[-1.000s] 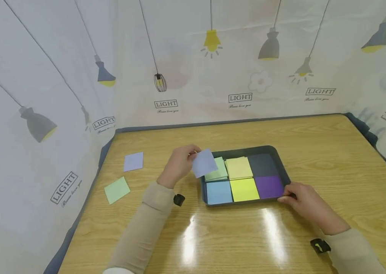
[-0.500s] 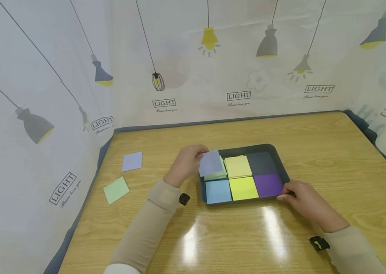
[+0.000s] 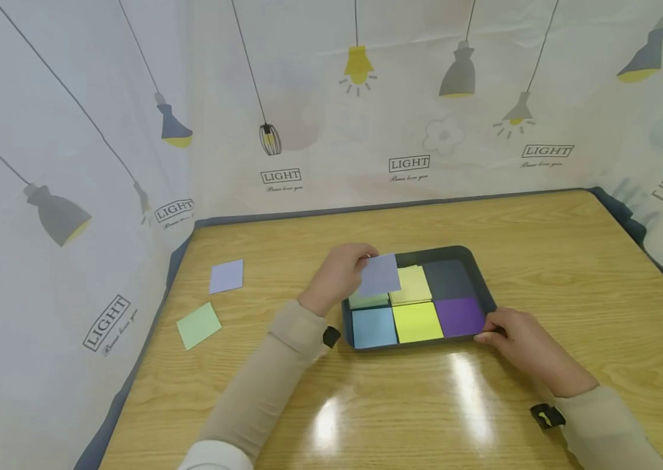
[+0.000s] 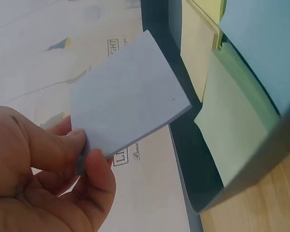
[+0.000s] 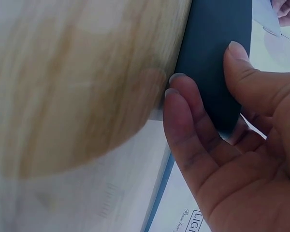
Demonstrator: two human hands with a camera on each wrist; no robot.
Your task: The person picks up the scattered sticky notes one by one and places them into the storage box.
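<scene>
My left hand (image 3: 336, 279) pinches a thin lavender pad of sticky notes (image 3: 381, 274) by one edge between thumb and fingers. In the left wrist view that lavender pad (image 4: 130, 96) is held up apart from the tray. Beneath it in the head view lies a dark tray (image 3: 480, 271), holding a light green pad (image 3: 368, 301), partly hidden, a pale yellow pad (image 3: 415, 285), a blue square (image 3: 373, 328), a bright yellow square (image 3: 418, 323) and a purple square (image 3: 459, 317). My right hand (image 3: 522, 344) grips the tray's near right corner, thumb on one side, fingers on the other.
On the wooden table (image 3: 284, 405), left of the tray, lie another lavender pad (image 3: 226, 277) and a light green pad (image 3: 198, 326). White curtains (image 3: 331, 98) printed with lamps stand along the back and sides. The tray's back right section shows only its dark bottom (image 3: 450, 279).
My left hand has moved right with the lavender pad, from the tray's left edge to over the green and pale yellow pads. The right hand stays on the tray corner.
</scene>
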